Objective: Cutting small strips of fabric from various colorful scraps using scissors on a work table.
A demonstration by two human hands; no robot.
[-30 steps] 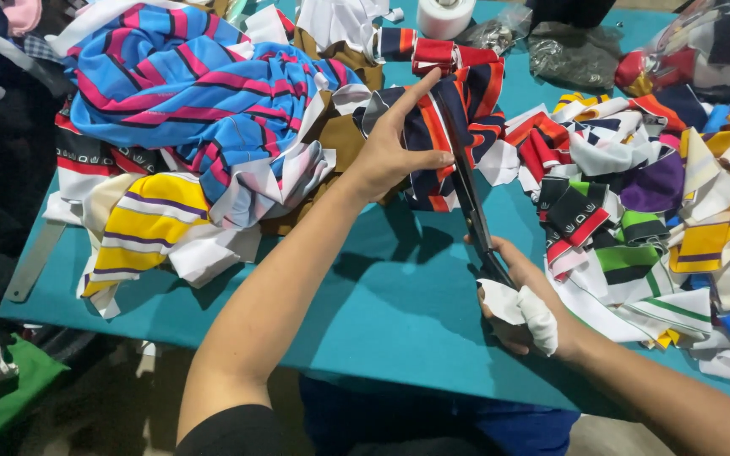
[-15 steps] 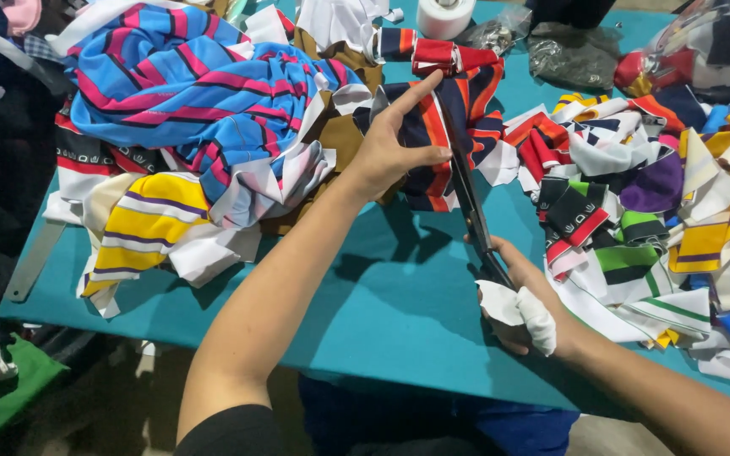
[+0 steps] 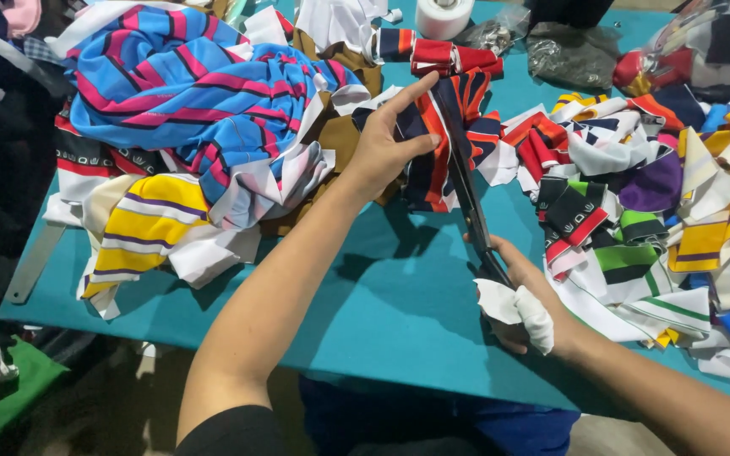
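My left hand (image 3: 386,148) pinches a navy, red and orange striped fabric piece (image 3: 435,139) and holds it up over the teal table (image 3: 382,295). My right hand (image 3: 521,300), its thumb wrapped in white cloth, grips long black scissors (image 3: 469,207). The scissor blades run up along the right edge of the striped piece, touching it.
A large blue, pink and red striped cloth (image 3: 171,84) heaps at the back left, with a yellow striped piece (image 3: 141,224) below it. Several mixed striped scraps (image 3: 661,203) cover the right side. A white tape roll (image 3: 443,15) and clear bags (image 3: 572,51) sit at the back.
The scissor blades have slid slightly further up along the striped piece. Both hands stay in nearly the same places.
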